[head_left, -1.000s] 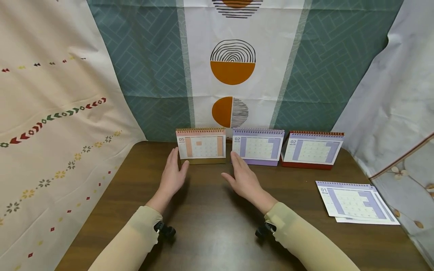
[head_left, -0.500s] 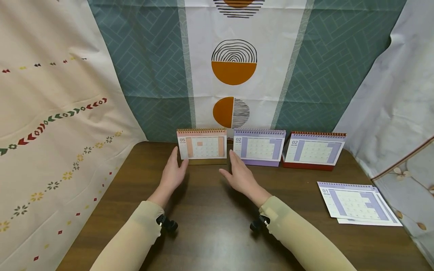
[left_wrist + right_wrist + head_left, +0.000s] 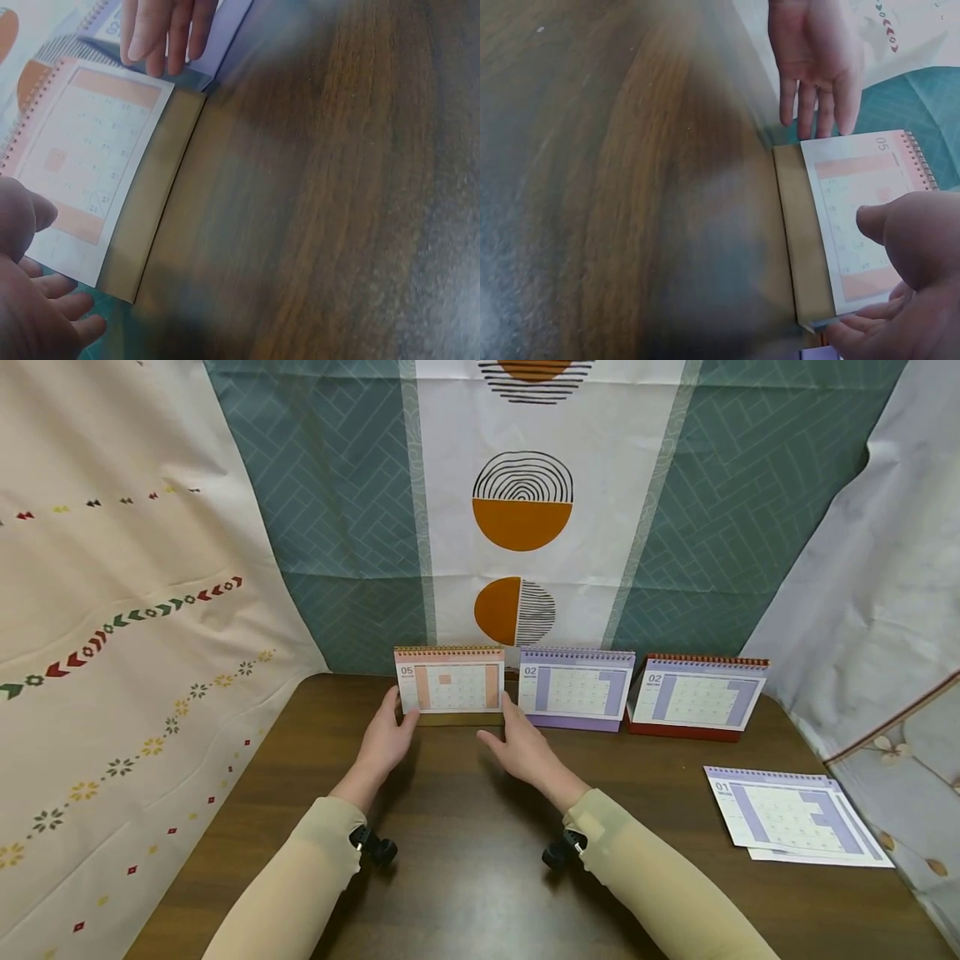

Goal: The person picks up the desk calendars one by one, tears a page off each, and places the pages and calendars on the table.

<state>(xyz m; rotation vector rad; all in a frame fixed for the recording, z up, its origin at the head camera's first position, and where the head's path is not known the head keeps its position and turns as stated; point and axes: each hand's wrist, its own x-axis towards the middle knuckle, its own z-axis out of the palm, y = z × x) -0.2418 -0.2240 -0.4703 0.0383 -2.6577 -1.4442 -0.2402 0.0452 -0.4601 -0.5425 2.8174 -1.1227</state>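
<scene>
A pink desk calendar (image 3: 459,686) with a gold-brown base stands upright at the back of the table, marked 05. My left hand (image 3: 384,742) is at its left edge, fingers fairly straight and thumb in front of the page. At the right edge is my right hand (image 3: 523,748), fingers extended, between this calendar and a purple desk calendar (image 3: 577,688) marked 02. In the left wrist view the pink calendar (image 3: 97,157) lies between both hands. The right wrist view shows the right fingers (image 3: 862,334) beside its side; whether they touch it I cannot tell.
A calendar with a dark red base (image 3: 697,700) stands at the right of the row. Loose calendar sheets (image 3: 787,810), the top one marked 01, lie flat on the right of the wooden table (image 3: 465,877). Patterned cloths (image 3: 345,527) hang behind and at both sides.
My right hand has moved left, from in front of the purple calendar to the pink calendar's right edge. My left hand stays near the left edge. The view has shifted slightly.
</scene>
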